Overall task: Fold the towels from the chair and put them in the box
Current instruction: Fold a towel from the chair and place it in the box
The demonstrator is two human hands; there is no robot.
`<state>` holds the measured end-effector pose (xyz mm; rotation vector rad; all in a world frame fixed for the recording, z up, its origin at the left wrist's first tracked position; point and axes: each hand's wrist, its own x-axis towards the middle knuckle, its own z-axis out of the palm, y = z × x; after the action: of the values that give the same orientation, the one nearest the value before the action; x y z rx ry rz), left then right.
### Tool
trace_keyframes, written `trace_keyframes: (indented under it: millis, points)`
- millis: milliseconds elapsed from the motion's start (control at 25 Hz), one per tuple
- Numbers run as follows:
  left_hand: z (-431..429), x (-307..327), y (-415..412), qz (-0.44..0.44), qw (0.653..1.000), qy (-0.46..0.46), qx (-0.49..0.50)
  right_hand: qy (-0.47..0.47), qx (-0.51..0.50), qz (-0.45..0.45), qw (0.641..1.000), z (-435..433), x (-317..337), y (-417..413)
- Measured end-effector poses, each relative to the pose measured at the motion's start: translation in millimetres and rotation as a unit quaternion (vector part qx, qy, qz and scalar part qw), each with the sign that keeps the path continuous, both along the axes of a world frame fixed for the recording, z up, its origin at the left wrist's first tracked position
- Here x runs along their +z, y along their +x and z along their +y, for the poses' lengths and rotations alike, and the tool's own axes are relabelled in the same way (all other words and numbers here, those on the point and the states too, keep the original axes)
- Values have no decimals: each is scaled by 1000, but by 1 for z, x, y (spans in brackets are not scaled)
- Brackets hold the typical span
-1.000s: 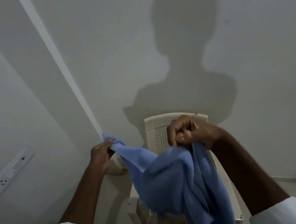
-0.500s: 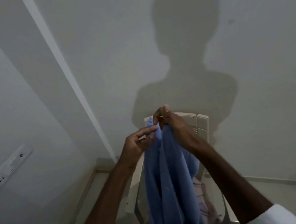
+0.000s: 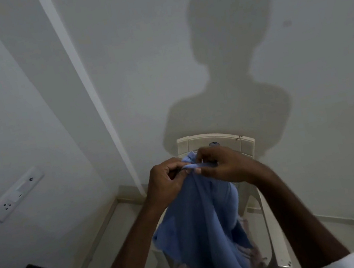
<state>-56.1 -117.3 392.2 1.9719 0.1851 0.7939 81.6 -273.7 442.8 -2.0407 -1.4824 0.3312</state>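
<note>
Before a grey wall, left hand (image 3: 167,181) and right hand (image 3: 219,164) pinch blue towel (image 3: 203,221).

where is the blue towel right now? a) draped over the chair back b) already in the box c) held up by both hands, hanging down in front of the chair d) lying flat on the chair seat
c: the left hand and right hand pinch the top edge of the blue towel close together, and it hangs down in front of the chair.
</note>
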Motion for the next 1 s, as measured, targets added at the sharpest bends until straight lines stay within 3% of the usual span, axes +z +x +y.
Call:
trace_keyframes:
  millis: [120,240,320,440,560,680,800,880,1000]
  points:
    - [9,-6,-6,9,1000,0,8,-81,-4,-63,995,-25,-16,29]
    - [16,-10,-10,5,999,-34,6,-50,-11,43,998,-50,-32,53]
    - [17,-10,-10,3,998,-70,9,19,-72,113,991,-58,-49,63]
    - [17,-12,-9,-1,993,-119,12,205,-166,238,935,-53,-74,57]
    - [13,-12,-8,17,988,-149,-32,317,-190,268,889,-42,-67,33]
    - [6,-10,-7,33,974,-214,-59,374,-135,295,869,-33,-35,5]
    - [3,-10,-5,28,967,-237,-84,364,60,388,845,-32,-4,-19]
    - [0,-6,-4,25,964,-241,-104,312,155,399,848,-29,11,-27]
    - [-8,0,-5,13,963,-228,-147,301,35,349,887,-15,11,-27]
